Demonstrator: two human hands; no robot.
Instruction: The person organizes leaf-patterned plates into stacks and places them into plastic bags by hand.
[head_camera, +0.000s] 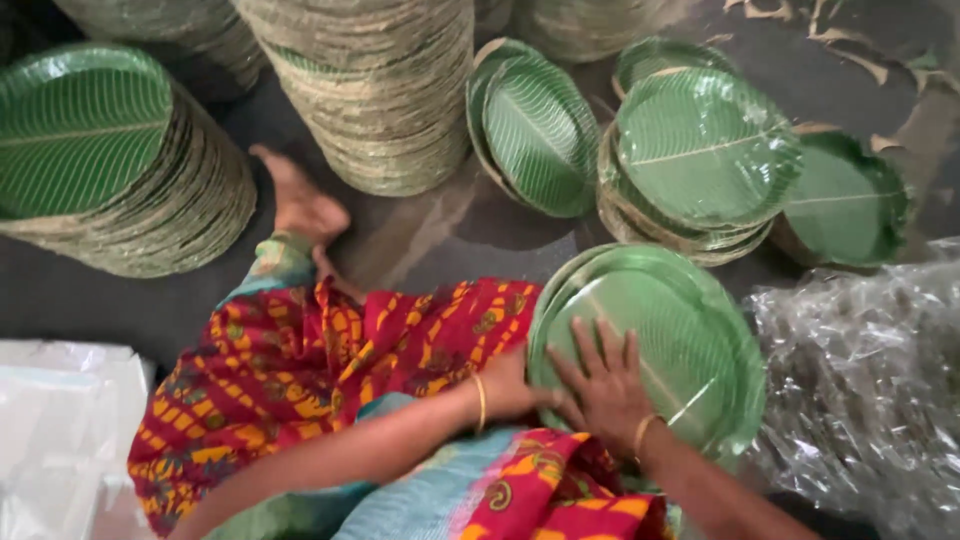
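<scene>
Right hand (605, 385) flat on top of the green leaf-pattern plate stack (690, 330) in my lap. Fingers (590, 345) spread wide and straight, palm down, pressing on the top plate's face, no curl around anything. Left hand (510, 385) sits at the stack's left rim, just beside the right hand and partly under it; looks like it's cupping the edge, but the fingers are hidden, so I cannot tell how tightly they close. Bangle on each wrist.

Stack position: tilted, leaning against my patterned red-and-yellow cloth (310, 370), lower centre-right of the view. Its rim shows several plates layered together.

Around it:
- Crinkled clear plastic wrap (860, 380) just to the right of the stack, touching or near its edge.
- Loose pile of the same green plates (700, 160) on the dark floor (460, 230) ahead, a couple more propped on edge at (535, 130), another plate (845, 200) further right.
- Tall plate stack lying on its side (110, 160) at far left, green face toward me.
- Tall upright stacks (375, 85) at top centre, showing pale brown edges.
- My bare foot (300, 195) on the floor between the left stack and the centre one.
- White plastic bag (60, 430) at lower left.
</scene>
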